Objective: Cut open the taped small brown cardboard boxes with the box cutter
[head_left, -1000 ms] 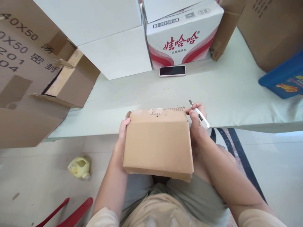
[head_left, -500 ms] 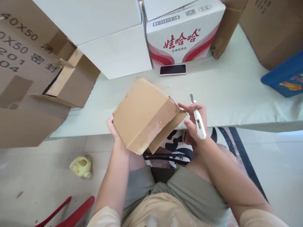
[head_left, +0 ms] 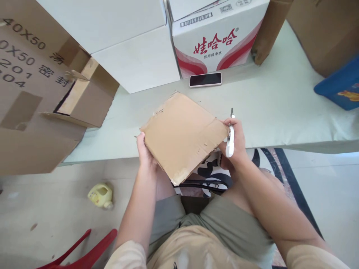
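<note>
A piece of brown cardboard (head_left: 182,134) with ragged edges is held tilted over the table's front edge. My left hand (head_left: 146,151) grips its left corner, thumb on top and the other fingers hidden beneath. At the right corner, my right hand (head_left: 237,140) pinches the cardboard and also holds a white utility knife (head_left: 230,140). The knife stands roughly upright in the view, its short grey blade pointing away from me. Some of the right fingers are hidden behind the cardboard and knife.
A phone (head_left: 205,80) lies in front of a white and red carton (head_left: 218,48). White boxes (head_left: 137,63) and large brown boxes (head_left: 36,145) stand left. A blue container (head_left: 340,87) is at the right. On the floor are a yellow plastic jug (head_left: 101,195) and red legs (head_left: 89,250).
The cardboard's front flap has flattened out level with its main face, and the piece has moved slightly right. My right hand has closed onto its right corner, knife still in hand.
</note>
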`<state>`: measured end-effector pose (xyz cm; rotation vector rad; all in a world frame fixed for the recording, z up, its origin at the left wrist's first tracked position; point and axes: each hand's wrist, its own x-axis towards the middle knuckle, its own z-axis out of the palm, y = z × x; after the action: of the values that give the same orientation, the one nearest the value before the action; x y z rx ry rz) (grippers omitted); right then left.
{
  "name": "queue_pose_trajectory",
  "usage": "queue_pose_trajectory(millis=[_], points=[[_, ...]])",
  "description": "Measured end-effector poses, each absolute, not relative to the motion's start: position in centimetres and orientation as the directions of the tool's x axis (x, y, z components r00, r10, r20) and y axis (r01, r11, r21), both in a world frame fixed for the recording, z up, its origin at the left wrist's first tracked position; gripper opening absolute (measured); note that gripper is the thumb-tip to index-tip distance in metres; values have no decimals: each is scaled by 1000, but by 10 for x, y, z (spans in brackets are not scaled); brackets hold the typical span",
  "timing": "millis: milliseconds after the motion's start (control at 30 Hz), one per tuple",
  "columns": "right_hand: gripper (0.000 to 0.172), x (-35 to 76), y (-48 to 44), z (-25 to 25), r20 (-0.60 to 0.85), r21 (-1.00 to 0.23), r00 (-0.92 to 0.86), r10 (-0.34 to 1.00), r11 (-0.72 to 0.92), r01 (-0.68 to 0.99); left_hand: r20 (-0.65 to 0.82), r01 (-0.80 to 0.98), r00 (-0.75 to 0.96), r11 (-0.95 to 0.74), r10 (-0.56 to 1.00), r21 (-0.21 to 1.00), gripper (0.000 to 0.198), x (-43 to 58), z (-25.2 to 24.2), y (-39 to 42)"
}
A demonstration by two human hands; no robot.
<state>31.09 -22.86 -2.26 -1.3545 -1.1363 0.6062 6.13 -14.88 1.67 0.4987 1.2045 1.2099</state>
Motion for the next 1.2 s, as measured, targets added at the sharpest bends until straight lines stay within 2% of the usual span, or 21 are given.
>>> queue_pose_trajectory(millis=[133, 267, 367, 533, 600, 667, 800, 900, 1000, 1133, 1200], points=[[40, 311, -226, -27, 190, -974, 473, 860, 105, 199, -433, -432, -87, 358, 897, 828, 48, 59, 10, -148], [50, 307, -221, -36, 96, -994, 468, 879, 56, 98, -389, -429, -15, 345, 921, 834, 48, 66, 7, -151], [45, 305, -218, -38, 46, -996, 538, 842, -1, 86, -365, -438, 7, 331, 931, 836, 49, 71, 5, -151], [49, 309, -222, -28, 143, -981, 520, 842, 49, 190, -440, -430, 75, 427, 895, 795, 52, 69, 10, -144], [40, 311, -224, -24, 158, -972, 509, 846, 43, 230, -450, -406, 73, 438, 890, 802, 59, 66, 15, -140], [32, 313, -226, -24, 145, -969, 516, 844, 16, 246, -411, -396, -14, 372, 912, 839, 65, 62, 18, -135], [31, 317, -226, -29, 128, -982, 563, 816, 27, 185, -277, -366, -269, 168, 923, 915, 64, 53, 22, -128], [28, 319, -224, -35, 159, -986, 618, 770, 87, 144, -164, -249, -211, 109, 964, 962, 68, 44, 24, -129], [31, 321, -224, -40, 215, -975, 645, 733, 124, 184, -50, -45, -31, 49, 998, 998, 73, 34, 23, -133], [30, 322, -224, -43, 280, -956, 665, 693, 141, 255, -52, 328, 315, -57, 948, 943, 112, 28, 20, -143], [28, 322, -225, -43, 306, -948, 659, 687, 155, 278, -66, 478, 377, -133, 924, 868, 123, 32, 18, -148]])
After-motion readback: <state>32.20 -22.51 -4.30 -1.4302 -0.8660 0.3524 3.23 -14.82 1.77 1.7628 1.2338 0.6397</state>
